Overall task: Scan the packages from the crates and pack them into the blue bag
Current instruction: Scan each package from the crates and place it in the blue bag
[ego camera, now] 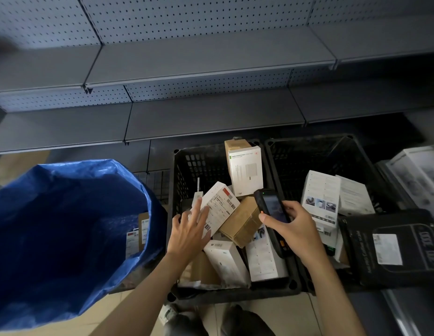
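At the far left a blue bag [65, 214] stands on the floor with its mouth wide open. Low against its right inner wall lie at least two packages in the bag [139, 230], their labels showing.

Just right of the bag stand two black crates, side by side and touching. The left crate [184, 166] holds at least seven packages in a loose heap. The left hand [189, 229] reaches into it. Its grip is slack, with the fingers straight and spread flat on a tilted white labelled box [219, 204] and the thumb out to the side, clasping nothing. Behind that box one upright white charger box [246, 170] leans on the crate's far wall, and one brown cardboard box [240, 221] lies just beside the labelled box.

The right hand [293, 226] hovers over the seam between the crates. Its grip is wrapped round one black handheld scanner [271, 209], the thumb on the scanner's left edge and its top end aimed at the heap.

The right crate [332, 151] shows two white boxes [322, 197] standing together. One flat black package [390, 246] lies on its right rim. Grey shelving [211, 61] runs along the back.
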